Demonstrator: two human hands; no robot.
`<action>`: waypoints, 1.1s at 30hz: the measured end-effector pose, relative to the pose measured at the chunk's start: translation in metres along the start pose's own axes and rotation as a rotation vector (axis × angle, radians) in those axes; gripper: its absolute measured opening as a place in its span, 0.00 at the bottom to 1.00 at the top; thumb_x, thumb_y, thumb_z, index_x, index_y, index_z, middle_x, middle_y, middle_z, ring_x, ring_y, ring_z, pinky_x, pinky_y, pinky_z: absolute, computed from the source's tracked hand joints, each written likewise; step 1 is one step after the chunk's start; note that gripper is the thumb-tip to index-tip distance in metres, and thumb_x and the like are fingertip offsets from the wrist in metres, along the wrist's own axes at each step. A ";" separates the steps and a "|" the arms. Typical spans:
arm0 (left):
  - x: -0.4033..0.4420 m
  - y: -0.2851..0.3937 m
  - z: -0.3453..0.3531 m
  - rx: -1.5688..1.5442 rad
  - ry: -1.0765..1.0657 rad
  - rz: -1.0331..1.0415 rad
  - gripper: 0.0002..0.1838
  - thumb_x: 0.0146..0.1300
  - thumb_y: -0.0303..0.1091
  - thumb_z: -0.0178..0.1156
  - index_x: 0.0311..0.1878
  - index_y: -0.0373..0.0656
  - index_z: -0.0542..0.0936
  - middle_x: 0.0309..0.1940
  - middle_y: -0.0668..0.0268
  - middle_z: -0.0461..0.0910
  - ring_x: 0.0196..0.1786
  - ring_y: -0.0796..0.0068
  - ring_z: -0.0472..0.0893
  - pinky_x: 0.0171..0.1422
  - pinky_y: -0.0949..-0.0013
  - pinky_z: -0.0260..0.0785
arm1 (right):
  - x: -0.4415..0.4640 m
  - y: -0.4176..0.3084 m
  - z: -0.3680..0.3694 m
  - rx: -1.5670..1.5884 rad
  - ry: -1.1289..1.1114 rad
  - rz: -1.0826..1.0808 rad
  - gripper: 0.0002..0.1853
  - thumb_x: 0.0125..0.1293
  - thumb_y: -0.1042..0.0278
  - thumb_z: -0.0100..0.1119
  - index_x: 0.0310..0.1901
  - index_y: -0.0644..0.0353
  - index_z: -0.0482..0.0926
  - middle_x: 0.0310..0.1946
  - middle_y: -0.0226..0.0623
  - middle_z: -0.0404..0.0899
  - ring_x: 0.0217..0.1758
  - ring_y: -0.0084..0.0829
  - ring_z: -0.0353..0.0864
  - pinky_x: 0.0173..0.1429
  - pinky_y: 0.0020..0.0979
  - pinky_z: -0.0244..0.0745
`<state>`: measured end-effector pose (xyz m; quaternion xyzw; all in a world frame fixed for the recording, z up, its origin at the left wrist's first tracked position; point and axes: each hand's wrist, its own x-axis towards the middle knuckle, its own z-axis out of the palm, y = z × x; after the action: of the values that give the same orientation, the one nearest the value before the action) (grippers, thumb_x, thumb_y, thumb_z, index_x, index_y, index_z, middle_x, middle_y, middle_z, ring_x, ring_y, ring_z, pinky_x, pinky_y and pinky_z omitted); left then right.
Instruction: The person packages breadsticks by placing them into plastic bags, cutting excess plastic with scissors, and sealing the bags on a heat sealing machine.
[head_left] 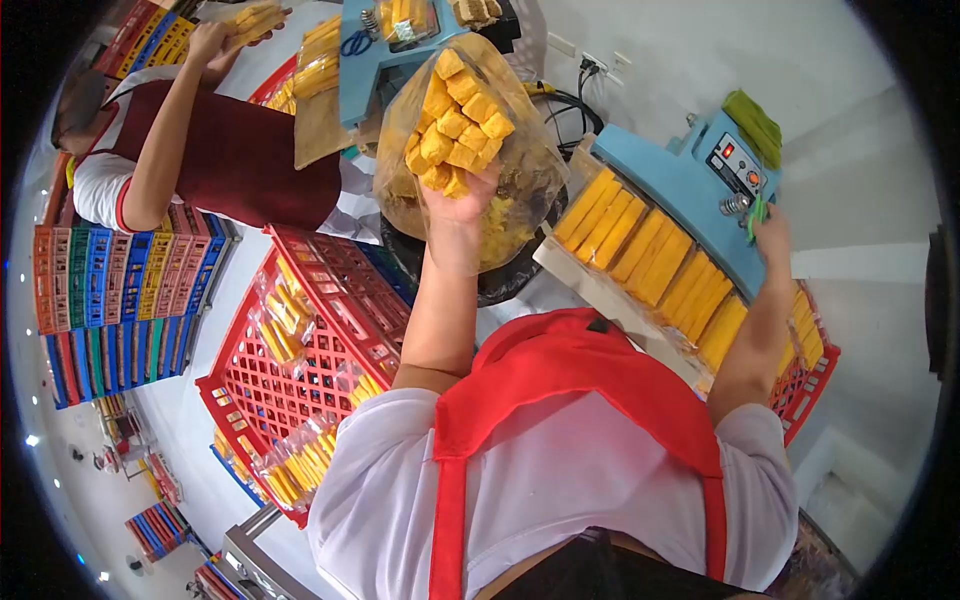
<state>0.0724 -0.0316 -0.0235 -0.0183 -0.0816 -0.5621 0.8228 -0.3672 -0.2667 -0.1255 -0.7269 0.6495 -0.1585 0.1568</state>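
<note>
My left hand (465,195) is raised at the upper middle, closed under a stack of yellow block-shaped pieces (455,125). Clear plastic surrounds the stack. Over at the right, my right hand (772,235) is closed on a green-handled tool (757,212), which looks like scissors, beside a blue machine (690,200) with a control panel. A green cloth (752,125) lies on top of this machine. Between my arms, long yellow packs (640,245) stand in a row in a light tray (565,268).
A black-lined bin (505,285) sits behind my left forearm. Red crates (345,335) with yellow packs are at the left. A co-worker (235,150) holds a yellow pack (250,22) near another blue machine (362,75). Stacked coloured crates (125,265) stand farther left.
</note>
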 end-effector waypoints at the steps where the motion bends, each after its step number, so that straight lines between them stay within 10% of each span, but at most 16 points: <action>1: -0.001 -0.002 0.000 0.002 -0.002 0.002 0.22 0.61 0.44 0.43 0.55 0.43 0.65 0.53 0.60 0.67 0.53 0.61 0.70 0.53 0.61 0.68 | 0.006 0.021 0.015 -0.165 0.275 -0.268 0.25 0.45 0.65 0.59 0.47 0.63 0.69 0.34 0.47 0.76 0.36 0.44 0.76 0.40 0.38 0.69; 11: -0.010 -0.014 0.004 -0.159 0.054 -0.031 0.23 0.62 0.45 0.40 0.57 0.44 0.62 0.55 0.61 0.65 0.57 0.60 0.66 0.61 0.56 0.58 | 0.005 -0.014 -0.018 -0.144 -0.118 -0.044 0.13 0.43 0.66 0.61 0.30 0.62 0.70 0.26 0.47 0.75 0.31 0.45 0.74 0.35 0.39 0.67; 14: -0.012 -0.012 0.005 -0.066 0.035 -0.027 0.23 0.62 0.46 0.39 0.57 0.43 0.62 0.55 0.60 0.65 0.56 0.59 0.66 0.63 0.54 0.56 | -0.006 -0.033 -0.039 0.277 -0.395 0.163 0.14 0.44 0.66 0.61 0.33 0.62 0.73 0.25 0.43 0.75 0.31 0.40 0.75 0.35 0.35 0.68; 16: -0.015 -0.014 0.008 -0.215 -0.030 -0.070 0.23 0.62 0.46 0.39 0.57 0.44 0.62 0.55 0.59 0.64 0.55 0.60 0.67 0.62 0.55 0.57 | -0.009 -0.054 -0.055 -0.232 -0.284 -0.089 0.16 0.49 0.68 0.60 0.41 0.64 0.73 0.29 0.38 0.76 0.33 0.33 0.75 0.39 0.30 0.69; 22: -0.030 -0.049 0.018 -0.090 0.017 -0.074 0.23 0.63 0.45 0.39 0.59 0.44 0.59 0.58 0.56 0.59 0.59 0.55 0.62 0.59 0.57 0.62 | -0.062 -0.247 -0.054 0.958 -0.223 -0.594 0.23 0.59 0.67 0.50 0.56 0.61 0.63 0.54 0.37 0.65 0.57 0.30 0.63 0.59 0.30 0.57; 25: -0.051 -0.066 0.025 -0.389 0.155 -0.434 0.28 0.63 0.50 0.37 0.62 0.44 0.53 0.62 0.52 0.51 0.63 0.46 0.53 0.57 0.56 0.65 | -0.049 -0.279 0.019 1.417 -0.902 -0.470 0.24 0.60 0.56 0.48 0.55 0.59 0.64 0.53 0.35 0.66 0.52 0.26 0.67 0.56 0.29 0.63; 27: -0.060 -0.065 0.035 -0.388 0.132 -0.532 0.29 0.63 0.51 0.36 0.62 0.44 0.53 0.62 0.49 0.50 0.62 0.44 0.54 0.54 0.56 0.66 | -0.085 -0.303 0.023 1.826 -1.499 0.107 0.24 0.61 0.51 0.45 0.54 0.58 0.65 0.52 0.37 0.67 0.51 0.32 0.70 0.54 0.34 0.66; 33: -0.081 -0.026 0.059 0.150 0.068 -0.823 0.41 0.57 0.59 0.44 0.61 0.32 0.50 0.52 0.40 0.63 0.47 0.50 0.74 0.40 0.64 0.74 | -0.135 -0.306 0.061 2.051 -1.120 0.087 0.24 0.60 0.48 0.44 0.53 0.55 0.67 0.50 0.37 0.70 0.51 0.36 0.70 0.53 0.42 0.67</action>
<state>0.0127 0.0408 0.0206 0.0942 -0.0955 -0.8368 0.5308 -0.0808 -0.0978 -0.0515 -0.2053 0.0818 -0.2603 0.9399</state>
